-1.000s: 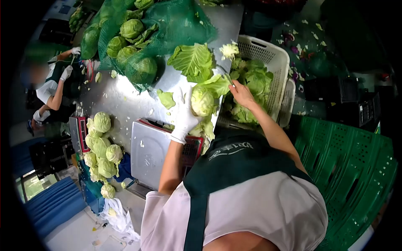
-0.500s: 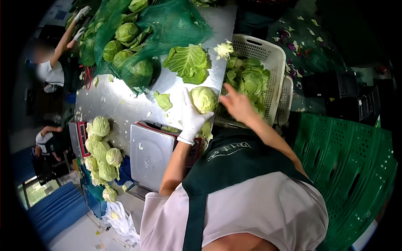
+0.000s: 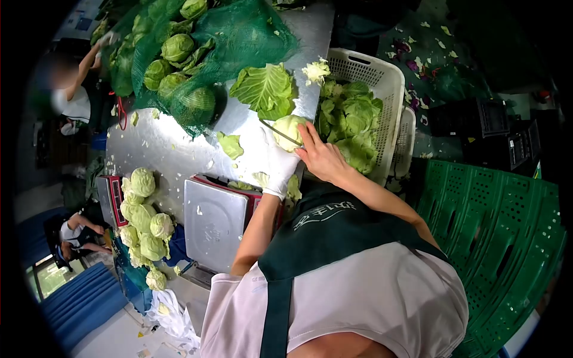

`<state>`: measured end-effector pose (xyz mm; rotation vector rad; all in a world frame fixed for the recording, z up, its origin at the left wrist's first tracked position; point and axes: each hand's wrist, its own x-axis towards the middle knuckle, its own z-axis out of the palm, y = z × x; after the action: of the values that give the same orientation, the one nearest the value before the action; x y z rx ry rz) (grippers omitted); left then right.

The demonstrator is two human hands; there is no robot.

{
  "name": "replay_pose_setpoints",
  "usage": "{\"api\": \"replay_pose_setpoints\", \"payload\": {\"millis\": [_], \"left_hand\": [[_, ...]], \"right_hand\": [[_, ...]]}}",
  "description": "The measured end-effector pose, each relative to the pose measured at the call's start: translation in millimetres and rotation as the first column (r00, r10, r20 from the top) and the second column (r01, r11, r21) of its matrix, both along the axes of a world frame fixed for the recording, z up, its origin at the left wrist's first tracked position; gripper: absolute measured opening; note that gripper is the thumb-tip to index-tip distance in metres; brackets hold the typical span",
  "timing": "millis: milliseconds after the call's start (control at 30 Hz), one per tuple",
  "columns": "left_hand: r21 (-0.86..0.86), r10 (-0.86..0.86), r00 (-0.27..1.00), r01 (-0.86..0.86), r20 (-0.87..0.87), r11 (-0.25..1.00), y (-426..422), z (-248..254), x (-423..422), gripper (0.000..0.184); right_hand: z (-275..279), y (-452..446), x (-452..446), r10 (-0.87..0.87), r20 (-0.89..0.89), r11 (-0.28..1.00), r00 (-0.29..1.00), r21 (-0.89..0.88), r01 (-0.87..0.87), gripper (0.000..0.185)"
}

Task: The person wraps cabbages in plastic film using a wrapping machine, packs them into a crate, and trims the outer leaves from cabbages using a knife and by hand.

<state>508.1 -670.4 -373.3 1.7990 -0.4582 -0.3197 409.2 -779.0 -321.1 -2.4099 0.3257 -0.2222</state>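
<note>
A trimmed cabbage (image 3: 289, 130) sits at the metal table's right edge. My left hand (image 3: 278, 164), in a white glove, is closed around its near left side. My bare right hand (image 3: 324, 160) grips a knife (image 3: 279, 132), its thin dark blade lying across the cabbage. The handle is hidden in my fingers, and some of them rest against the cabbage. A large loose cabbage leaf (image 3: 265, 89) lies just beyond, with a smaller leaf (image 3: 230, 145) to the left.
A white plastic basket (image 3: 391, 89) of leaves stands right of the table. Cabbages in green netting (image 3: 250, 36) fill the far left. Trimmed cabbages (image 3: 143, 218) are piled by a scale (image 3: 215, 221). Green crates (image 3: 489, 238) stand at right. Another person (image 3: 74, 101) reaches toward the netting.
My right hand has moved left from above the basket onto the cabbage, bringing the knife blade across it. More leaf shows in the basket's near part. My left hand still holds the cabbage.
</note>
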Motion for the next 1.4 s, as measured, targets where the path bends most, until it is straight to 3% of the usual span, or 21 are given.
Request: {"api": "replay_pose_setpoints", "payload": {"millis": [33,167,233,267,333,400,500,600,767,833,867,1000,1067,1100,1133,1200,1267,1300,1333,1367,1400], "left_hand": [[-0.129,-0.042,0.967,0.009,-0.253,0.992,-1,6,-2,0.086],[-0.146,-0.098,0.93,0.048,-0.355,0.988,-1,39,3,0.085],[0.285,-0.125,0.979,0.075,0.159,0.956,6,44,8,0.093],[0.284,-0.126,0.98,0.078,0.155,0.956,7,42,11,0.093],[0.537,-0.237,0.924,0.042,0.299,0.843,7,47,15,0.099],[0.541,-0.168,0.957,0.014,0.236,0.841,3,56,10,0.097],[0.697,-0.263,0.942,0.046,0.208,0.716,-6,61,9,0.102],[0.693,-0.235,0.94,-0.004,0.249,0.721,-13,62,8,0.1],[0.693,-0.229,0.96,0.055,0.161,0.719,-8,72,16,0.109],[0.647,-0.328,0.934,0.165,0.139,0.745,3,71,19,0.12],[0.651,-0.326,0.936,0.164,0.136,0.741,8,70,16,0.12],[0.552,-0.373,0.885,0.17,0.279,0.817,38,58,15,0.121],[0.546,-0.28,0.959,0.209,0.049,0.811,58,52,19,0.122],[0.455,-0.276,0.96,0.225,0.048,0.862,66,49,19,0.119],[0.456,-0.27,0.962,0.221,0.043,0.862,68,49,18,0.119],[0.146,-0.283,0.931,0.32,-0.23,0.936,72,51,16,0.115],[0.153,-0.205,0.941,0.252,-0.269,0.956,64,49,10,0.107],[0.17,-0.152,0.958,0.196,-0.243,0.966,55,54,4,0.103],[0.183,-0.103,0.971,0.144,-0.217,0.972,49,58,0,0.099],[0.21,-0.126,0.984,0.151,-0.125,0.966,48,59,-1,0.094],[0.204,-0.132,0.983,0.156,-0.125,0.966,46,57,-3,0.094]], "right_hand": [[3,-1,2,0.02,-0.011,1.0,1.0,0.001,-0.02,0.058],[5,-4,6,0.078,-0.031,0.996,0.996,-0.032,-0.079,0.057],[8,-6,4,0.096,-0.051,0.994,0.994,-0.039,-0.098,0.058],[9,-7,2,0.118,-0.078,0.992,0.99,-0.046,-0.122,0.059],[8,-7,2,0.125,-0.103,0.99,0.987,-0.048,-0.131,0.059],[6,-6,5,0.134,-0.118,0.989,0.984,-0.046,-0.14,0.058],[0,-8,10,0.039,-0.111,0.995,0.993,-0.086,-0.048,0.055],[1,-12,23,0.001,-0.139,1.0,0.99,0.008,0.0,0.054],[-4,-24,34,-0.015,0.068,0.998,0.998,0.06,0.011,0.051],[16,-42,36,0.029,-0.257,0.955,0.966,0.291,0.049,0.046],[-10,-50,40,-0.105,-0.2,0.968,0.974,0.204,0.146,0.04],[-51,-80,27,-0.238,-0.308,0.871,0.921,0.352,0.343,0.041],[-88,-91,7,-0.407,-0.335,0.829,0.85,0.255,0.497,0.05],[-93,-100,-6,-0.413,-0.38,0.832,0.828,0.213,0.512,0.054],[-85,-101,-12,-0.418,-0.423,0.835,0.804,0.169,0.523,0.059],[-61,-95,-20,-0.387,-0.51,0.86,0.768,0.103,0.501,0.068],[-36,-82,-16,-0.412,-0.456,0.893,0.789,-0.032,0.448,0.077],[-27,-75,-11,-0.294,-0.479,0.918,0.827,0.1,0.384,0.085],[-63,-64,-7,-0.228,-0.24,0.921,0.944,0.26,0.289,0.087],[-67,-49,1,-0.082,-0.233,0.846,0.969,0.497,0.191,0.085],[-16,-36,5,0.08,-0.44,0.655,0.894,0.699,0.286,0.083]]}}
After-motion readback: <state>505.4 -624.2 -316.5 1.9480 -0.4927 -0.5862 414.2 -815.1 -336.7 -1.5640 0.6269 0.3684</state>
